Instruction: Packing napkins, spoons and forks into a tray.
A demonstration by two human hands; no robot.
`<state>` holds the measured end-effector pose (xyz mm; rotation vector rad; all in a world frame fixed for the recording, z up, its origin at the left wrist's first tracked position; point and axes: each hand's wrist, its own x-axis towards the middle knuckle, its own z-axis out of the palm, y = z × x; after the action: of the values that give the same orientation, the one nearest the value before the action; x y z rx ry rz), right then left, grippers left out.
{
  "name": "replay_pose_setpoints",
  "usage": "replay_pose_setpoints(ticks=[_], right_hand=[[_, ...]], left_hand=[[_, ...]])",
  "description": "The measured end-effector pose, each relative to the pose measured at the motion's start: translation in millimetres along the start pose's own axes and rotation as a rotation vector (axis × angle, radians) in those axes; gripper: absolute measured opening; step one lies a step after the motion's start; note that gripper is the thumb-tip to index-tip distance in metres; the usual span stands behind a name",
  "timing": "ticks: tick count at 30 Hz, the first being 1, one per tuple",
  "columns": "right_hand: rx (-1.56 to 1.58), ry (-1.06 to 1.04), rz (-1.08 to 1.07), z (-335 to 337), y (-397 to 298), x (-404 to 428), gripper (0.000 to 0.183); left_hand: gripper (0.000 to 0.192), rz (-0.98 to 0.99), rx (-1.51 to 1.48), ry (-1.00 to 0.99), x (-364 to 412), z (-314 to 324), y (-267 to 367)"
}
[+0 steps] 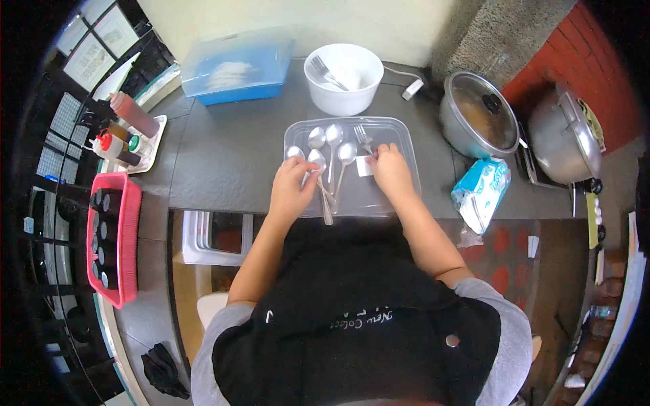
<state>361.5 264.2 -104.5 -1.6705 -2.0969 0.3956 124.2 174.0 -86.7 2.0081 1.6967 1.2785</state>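
A clear plastic tray lies before me with several metal spoons on it. My left hand is at the tray's left side, thumb and fingertips closed at the neck of a spoon. Another spoon's bowl shows just beyond those fingers. Beside it, a spoon and a further spoon lie with handles towards me. On the right, my right hand pinches the handle of a fork, tines pointing away. A small white paper piece sits against its fingertips.
Behind the tray stands a white bowl holding a fork. A blue lidded container is back left; sauce bottles and a pink basket stand left. To the right are a tissue pack, a glass-lidded pot and a larger pot.
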Motion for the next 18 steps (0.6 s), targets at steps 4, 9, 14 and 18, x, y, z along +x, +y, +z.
replay_pose_setpoints(ticks=[4, 9, 14, 18], right_hand=[[-0.006, 0.075, -0.023, 0, 12, 3, 0.025], [0.501, 0.317, -0.098, -82, -26, 57, 0.024], [0.905, 0.241, -0.408, -84, -93, 177, 0.025], [0.590, -0.125, -0.247, -44, -97, 254, 0.030]], left_hand=[[0.014, -0.028, -0.012, 0.015, -4, -12, 0], [0.010, -0.049, 0.005, 0.037, -8, -14, -24], [0.011, -0.060, 0.000, -0.003, 12, -8, -8], [0.014, -0.077, 0.085, -0.056, 12, -4, 2]])
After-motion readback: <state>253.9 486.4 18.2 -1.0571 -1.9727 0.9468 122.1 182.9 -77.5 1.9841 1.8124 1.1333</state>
